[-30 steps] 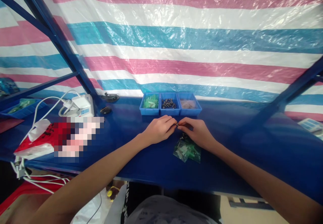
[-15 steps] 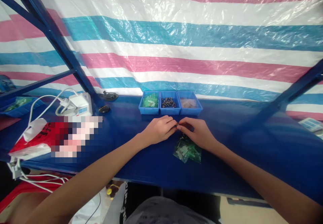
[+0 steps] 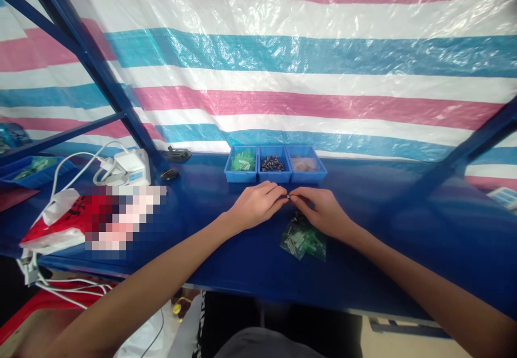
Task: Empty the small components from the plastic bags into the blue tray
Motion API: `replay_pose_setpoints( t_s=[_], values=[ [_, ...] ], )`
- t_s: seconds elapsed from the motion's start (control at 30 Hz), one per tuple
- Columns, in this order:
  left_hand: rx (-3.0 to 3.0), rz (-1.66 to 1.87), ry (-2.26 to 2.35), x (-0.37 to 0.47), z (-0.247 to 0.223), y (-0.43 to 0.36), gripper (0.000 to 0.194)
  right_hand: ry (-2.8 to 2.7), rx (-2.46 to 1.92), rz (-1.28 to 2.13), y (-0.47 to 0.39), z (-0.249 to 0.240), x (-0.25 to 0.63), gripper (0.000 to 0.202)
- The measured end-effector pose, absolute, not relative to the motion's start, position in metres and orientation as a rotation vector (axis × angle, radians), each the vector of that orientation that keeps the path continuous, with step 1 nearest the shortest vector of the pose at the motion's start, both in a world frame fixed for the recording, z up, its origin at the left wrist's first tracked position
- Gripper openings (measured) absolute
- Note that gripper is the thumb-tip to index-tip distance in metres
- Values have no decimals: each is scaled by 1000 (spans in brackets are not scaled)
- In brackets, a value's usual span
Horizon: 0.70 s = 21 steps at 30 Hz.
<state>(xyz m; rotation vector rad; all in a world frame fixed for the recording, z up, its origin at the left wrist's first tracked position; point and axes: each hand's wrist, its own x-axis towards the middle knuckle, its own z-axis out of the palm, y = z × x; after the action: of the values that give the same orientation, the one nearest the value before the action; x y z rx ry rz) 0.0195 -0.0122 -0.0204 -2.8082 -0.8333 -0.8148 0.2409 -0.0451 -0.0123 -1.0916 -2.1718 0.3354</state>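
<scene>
My left hand (image 3: 260,205) and my right hand (image 3: 323,211) meet over the blue table, thumb and fingertips pinched together on each. Between the fingertips shows a small dark part (image 3: 288,197) with a light spot; its exact kind is too small to make out. Below my right hand lies a clear plastic bag (image 3: 302,239) with green and pale strips in it. Some dark little pieces (image 3: 298,216) are on the table just above the bag, partly covered by my right hand.
Three blue bins stand behind my hands: one with green pieces (image 3: 243,160), one with dark metallic parts (image 3: 272,163), one with clear, brownish items (image 3: 304,164). At left are a white power strip (image 3: 137,172) with cables, a red package (image 3: 68,215) and a black mouse-like object (image 3: 169,174).
My fingertips have drawn slightly apart, so the small dark part shows more between them. The whole view has shifted a little; the bag and bins stay in place.
</scene>
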Motion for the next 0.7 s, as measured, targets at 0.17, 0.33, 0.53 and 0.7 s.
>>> replay_pose_setpoints(
  t_s=[0.17,0.33,0.53,0.7],
  values=[
    [-2793,-811,-790,20,-21,-13,28,-2236,-1068,275,-40,-14,247,20],
    [-2779,-807,-727,21,-19,-14,29,-2227,-1048,278,-45,-9,245,19],
    [-2766,-804,-705,22,-16,-16,27,-2197,-1027,206,-47,-9,244,18],
    [-2765,-776,-720,23,-15,-18,26,-2167,-1079,200,-47,-12,242,20]
  ],
)
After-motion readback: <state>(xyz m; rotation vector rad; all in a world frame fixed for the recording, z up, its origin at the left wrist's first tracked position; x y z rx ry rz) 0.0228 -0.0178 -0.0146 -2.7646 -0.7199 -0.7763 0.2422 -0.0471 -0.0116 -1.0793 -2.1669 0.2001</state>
